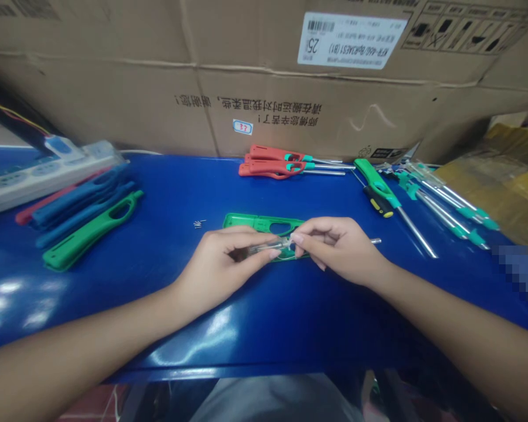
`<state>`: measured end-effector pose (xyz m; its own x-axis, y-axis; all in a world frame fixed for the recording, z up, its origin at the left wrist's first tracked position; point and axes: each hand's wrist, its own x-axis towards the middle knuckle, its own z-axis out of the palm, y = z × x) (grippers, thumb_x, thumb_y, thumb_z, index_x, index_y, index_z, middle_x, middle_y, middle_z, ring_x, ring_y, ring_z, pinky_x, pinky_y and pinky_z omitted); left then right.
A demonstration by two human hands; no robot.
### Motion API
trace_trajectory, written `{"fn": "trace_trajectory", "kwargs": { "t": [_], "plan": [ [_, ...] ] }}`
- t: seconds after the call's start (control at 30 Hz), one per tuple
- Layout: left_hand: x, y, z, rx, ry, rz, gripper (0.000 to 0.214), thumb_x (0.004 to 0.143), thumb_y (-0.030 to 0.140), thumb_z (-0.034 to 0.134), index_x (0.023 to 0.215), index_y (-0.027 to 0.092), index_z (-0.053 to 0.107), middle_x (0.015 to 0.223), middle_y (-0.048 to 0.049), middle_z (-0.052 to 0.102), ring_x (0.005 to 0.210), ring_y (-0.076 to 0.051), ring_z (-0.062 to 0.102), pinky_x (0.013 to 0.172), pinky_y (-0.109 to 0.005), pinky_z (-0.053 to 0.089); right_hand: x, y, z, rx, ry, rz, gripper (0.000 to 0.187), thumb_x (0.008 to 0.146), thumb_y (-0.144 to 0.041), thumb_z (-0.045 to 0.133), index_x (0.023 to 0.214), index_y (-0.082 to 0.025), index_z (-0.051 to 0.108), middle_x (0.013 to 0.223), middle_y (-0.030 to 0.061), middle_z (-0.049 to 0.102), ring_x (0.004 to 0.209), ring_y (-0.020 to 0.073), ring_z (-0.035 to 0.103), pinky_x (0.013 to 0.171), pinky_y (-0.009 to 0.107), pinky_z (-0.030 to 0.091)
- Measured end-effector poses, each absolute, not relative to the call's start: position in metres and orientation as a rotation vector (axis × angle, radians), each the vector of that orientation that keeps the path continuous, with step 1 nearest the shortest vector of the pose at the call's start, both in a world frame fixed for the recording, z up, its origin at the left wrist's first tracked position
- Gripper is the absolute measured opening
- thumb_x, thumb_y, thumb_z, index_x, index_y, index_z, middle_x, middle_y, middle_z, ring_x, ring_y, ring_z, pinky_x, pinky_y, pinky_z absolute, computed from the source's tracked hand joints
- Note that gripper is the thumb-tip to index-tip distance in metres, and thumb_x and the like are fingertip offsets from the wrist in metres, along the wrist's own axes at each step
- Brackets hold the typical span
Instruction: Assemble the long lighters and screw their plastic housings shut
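Between the fingers of my left hand is the clear fuel tank of a long-nosed lighter. My right hand pinches the lighter's inner parts at the tank's right end; its fingers hide the exact grip. A metal rod tip sticks out beyond that hand, its link to the tank covered. Behind and partly under both hands lies an open green lighter shell half on the blue table. Several small screws lie left of the shell.
Green and blue shell halves lie left beside a power strip. Red lighters lie near the cardboard box. To the right are a green lighter, a yellow-black screwdriver and several metal-tube assemblies.
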<state>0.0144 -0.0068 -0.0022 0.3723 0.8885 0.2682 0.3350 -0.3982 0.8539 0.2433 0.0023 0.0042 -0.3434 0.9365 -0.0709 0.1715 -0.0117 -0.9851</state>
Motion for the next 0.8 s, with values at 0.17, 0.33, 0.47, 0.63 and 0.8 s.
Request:
{"fn": "trace_trajectory", "kwargs": {
  "t": [0.17, 0.33, 0.47, 0.63, 0.8],
  "plan": [
    [0.015, -0.006, -0.002, 1.915, 1.055, 0.973, 0.018, 0.09, 0.028, 0.077, 0.106, 0.023, 0.083, 0.096, -0.0015, 0.082, 0.07, -0.011, 0.068, 0.06, -0.022, 0.049, 0.244, 0.002, 0.004, -1.175, -1.584, 1.408, 0.039, 0.082, -0.055, 0.078, 0.084, -0.016, 0.073, 0.069, 0.0013, 0.07, 0.043, 0.0055, 0.047, 0.04, 0.021, 0.037],
    [0.014, -0.007, -0.003, 1.93, 1.067, 0.958, 0.019, 0.09, 0.029, 0.077, 0.107, 0.022, 0.083, 0.097, -0.0023, 0.082, 0.067, -0.011, 0.066, 0.058, -0.023, 0.048, 0.244, 0.002, 0.004, -1.163, -1.602, 1.403, 0.033, 0.086, -0.048, 0.075, 0.084, -0.015, 0.072, 0.07, 0.0015, 0.071, 0.043, 0.0052, 0.049, 0.041, 0.02, 0.04],
    [0.012, -0.006, -0.003, 1.933, 1.112, 0.926, 0.019, 0.09, 0.031, 0.076, 0.105, 0.022, 0.082, 0.101, -0.0036, 0.081, 0.077, -0.015, 0.071, 0.063, -0.025, 0.052, 0.244, 0.002, 0.003, -1.177, -1.583, 1.396, 0.029, 0.089, -0.044, 0.073, 0.087, -0.015, 0.071, 0.074, 0.0019, 0.072, 0.041, 0.0048, 0.05, 0.039, 0.02, 0.039],
    [0.005, -0.001, 0.002, 1.945, 1.126, 0.827, 0.02, 0.09, 0.034, 0.074, 0.105, 0.02, 0.076, 0.088, -0.0003, 0.078, 0.073, -0.014, 0.07, 0.064, -0.025, 0.054, 0.245, 0.004, 0.005, -1.127, -1.539, 1.382, 0.024, 0.091, -0.04, 0.071, 0.092, -0.016, 0.069, 0.073, -0.0012, 0.067, 0.039, 0.0033, 0.046, 0.036, 0.02, 0.033],
    [-0.004, 0.003, 0.015, 2.242, 1.137, 0.62, 0.013, 0.091, 0.033, 0.071, 0.097, 0.022, 0.074, 0.089, 0.0017, 0.075, 0.077, -0.014, 0.068, 0.067, -0.025, 0.05, 0.246, 0.005, 0.006, -1.109, -1.516, 1.381, 0.02, 0.092, -0.035, 0.069, 0.095, -0.015, 0.069, 0.08, -0.0007, 0.067, 0.04, 0.0021, 0.046, 0.036, 0.02, 0.031]
  ]
}}
